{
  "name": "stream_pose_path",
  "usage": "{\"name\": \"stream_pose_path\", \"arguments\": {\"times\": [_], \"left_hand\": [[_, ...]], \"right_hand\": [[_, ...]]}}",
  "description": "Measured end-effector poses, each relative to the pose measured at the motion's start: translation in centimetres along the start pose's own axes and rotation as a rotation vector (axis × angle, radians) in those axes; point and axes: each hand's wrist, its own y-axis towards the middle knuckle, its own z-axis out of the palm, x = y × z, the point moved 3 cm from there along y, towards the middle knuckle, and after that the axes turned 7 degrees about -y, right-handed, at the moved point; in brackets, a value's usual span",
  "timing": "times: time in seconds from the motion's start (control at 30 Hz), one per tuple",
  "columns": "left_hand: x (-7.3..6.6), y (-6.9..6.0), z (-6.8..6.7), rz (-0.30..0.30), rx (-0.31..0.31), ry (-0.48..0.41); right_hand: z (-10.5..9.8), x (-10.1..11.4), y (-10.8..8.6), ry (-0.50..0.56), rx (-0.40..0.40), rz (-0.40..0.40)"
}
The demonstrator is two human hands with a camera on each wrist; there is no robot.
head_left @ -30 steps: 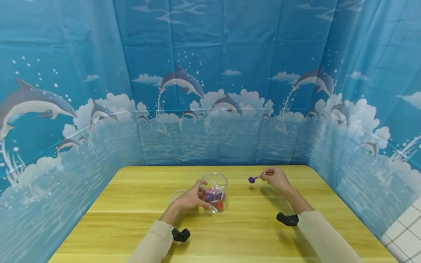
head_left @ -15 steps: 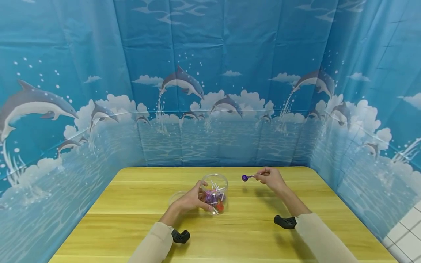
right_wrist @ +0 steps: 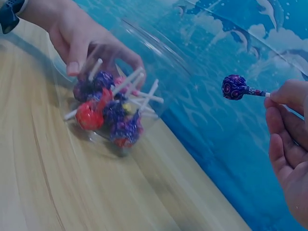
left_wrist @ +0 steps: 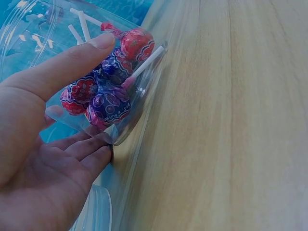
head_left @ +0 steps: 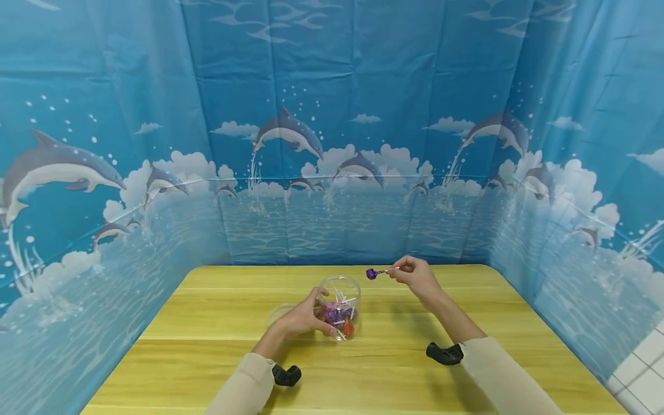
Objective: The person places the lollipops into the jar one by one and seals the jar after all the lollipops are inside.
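Observation:
A clear plastic jar (head_left: 339,288) with no lid on it stands on the table and holds several wrapped lollipops (right_wrist: 115,110), purple and red, their white sticks pointing various ways. My left hand (head_left: 301,317) grips the jar from its left side, thumb at the front and fingers round the back, as the left wrist view shows too. To the jar's upper right, my right hand (head_left: 415,279) pinches the white stick of a purple-wrapped lollipop (right_wrist: 234,88) in the air. That lollipop's head points left toward the jar and is apart from it.
A clear round lid (head_left: 277,313) lies on the yellow wood-grain table (head_left: 207,357), partly hidden behind my left hand. A blue dolphin-print curtain (head_left: 332,225) closes off the table's back and sides.
My right hand has moved left and slightly up with the purple lollipop, nearing the jar's opening. The left hand and the jar have stayed in place.

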Motion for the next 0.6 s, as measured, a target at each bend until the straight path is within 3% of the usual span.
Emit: {"name": "stream_pose_path", "arguments": {"times": [0.33,0.6], "left_hand": [[0.1,0.1,0.0,-0.009,-0.015,0.02],[0.1,0.1,0.1,-0.006,-0.019,0.033]], "right_hand": [[2.5,2.3,0.2,0.026,0.058,-0.074],[4.4,3.5,0.3,-0.011,0.119,-0.114]]}}
